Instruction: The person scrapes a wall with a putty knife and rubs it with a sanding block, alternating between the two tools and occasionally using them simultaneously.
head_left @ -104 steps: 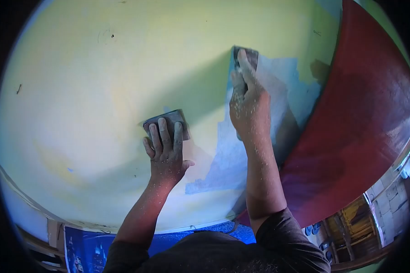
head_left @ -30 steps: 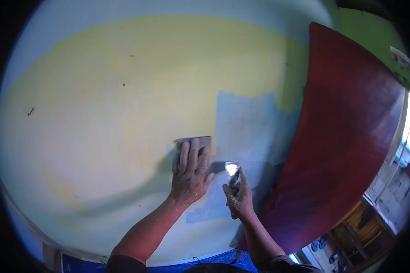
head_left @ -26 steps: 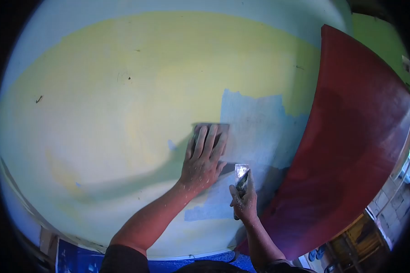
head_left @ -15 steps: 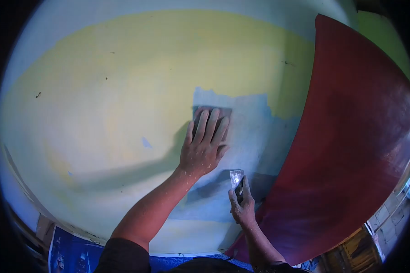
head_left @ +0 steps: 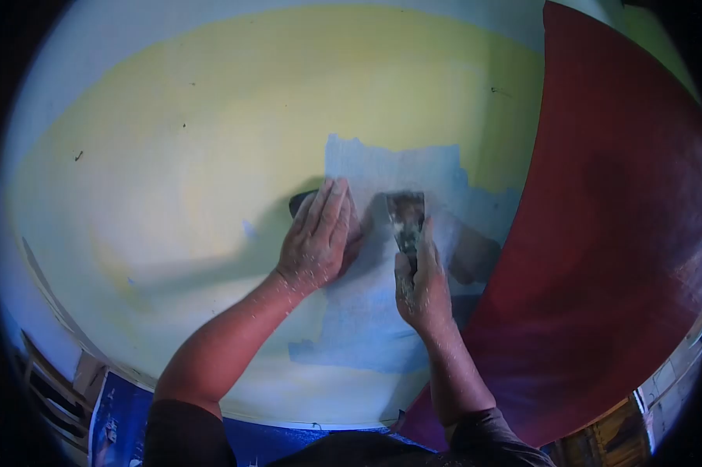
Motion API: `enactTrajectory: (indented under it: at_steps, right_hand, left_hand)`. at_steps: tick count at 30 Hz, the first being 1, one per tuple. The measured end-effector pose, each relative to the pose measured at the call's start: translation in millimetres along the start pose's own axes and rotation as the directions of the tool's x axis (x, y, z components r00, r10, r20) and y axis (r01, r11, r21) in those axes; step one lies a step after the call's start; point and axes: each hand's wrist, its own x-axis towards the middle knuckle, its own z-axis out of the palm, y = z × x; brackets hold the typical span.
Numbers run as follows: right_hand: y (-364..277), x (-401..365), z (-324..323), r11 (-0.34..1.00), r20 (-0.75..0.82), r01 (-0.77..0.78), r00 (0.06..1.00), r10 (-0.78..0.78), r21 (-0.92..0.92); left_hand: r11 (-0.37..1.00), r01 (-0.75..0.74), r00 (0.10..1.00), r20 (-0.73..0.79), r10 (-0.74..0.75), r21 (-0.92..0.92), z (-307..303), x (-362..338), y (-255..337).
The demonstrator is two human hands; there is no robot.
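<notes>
My right hand (head_left: pixel 425 292) grips a putty knife (head_left: pixel 406 218), its wide blade pointing up and close against the wall. To its left, my left hand (head_left: pixel 316 237) is turned on its edge with the fingers pressed together. A dark flat piece that looks like sandpaper (head_left: pixel 301 204) sticks out behind those fingers, the rest of it hidden by the hand. Both hands are dusted with pale specks. They work over a bluish patch (head_left: pixel 397 165) on the yellow and pale wall (head_left: pixel 234 86), where the top paint layer is gone with a ragged edge.
A large dark red sheet (head_left: pixel 600 218) hangs along the right side, close to my right forearm. Small nails or hooks (head_left: pixel 78 156) stick out of the wall. Blue material (head_left: pixel 125 412) lies along the bottom, with a wooden chair (head_left: pixel 51 393) at lower left.
My left hand has shifted left and turned from lying flat on the sheet to its edge. My right hand has raised the putty knife up onto the bluish patch.
</notes>
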Motion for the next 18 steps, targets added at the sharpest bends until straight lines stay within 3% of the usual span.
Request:
enactTrajectory:
  at_steps: [2,5,9,13,18]
  right_hand:
    - [-17,22,-3,1.0,0.037,-0.015,0.999,0.014,0.006]
    - [-28,42,7,1.0,0.07,-0.005,0.998,0.005,-0.003]
    - [-39,55,18,0.999,0.068,-0.011,0.998,0.008,0.047]
    - [-52,58,12,0.994,0.075,-0.022,0.997,0.014,0.111]
    - [-66,52,8,0.987,0.058,0.001,0.998,-0.011,0.161]
  left_hand:
    - [0.989,-0.023,0.998,-0.069,0.013,-0.148,-12,22,-15]
    - [0.978,-0.19,0.981,-0.013,0.192,0.082,-30,34,-28]
    - [0.915,-0.296,0.954,0.133,0.269,0.273,-27,23,-29]
    - [0.948,-0.254,0.96,0.17,0.223,0.19,-36,32,-27]
    - [0.952,-0.188,0.981,0.006,0.193,0.24,-37,47,-5]
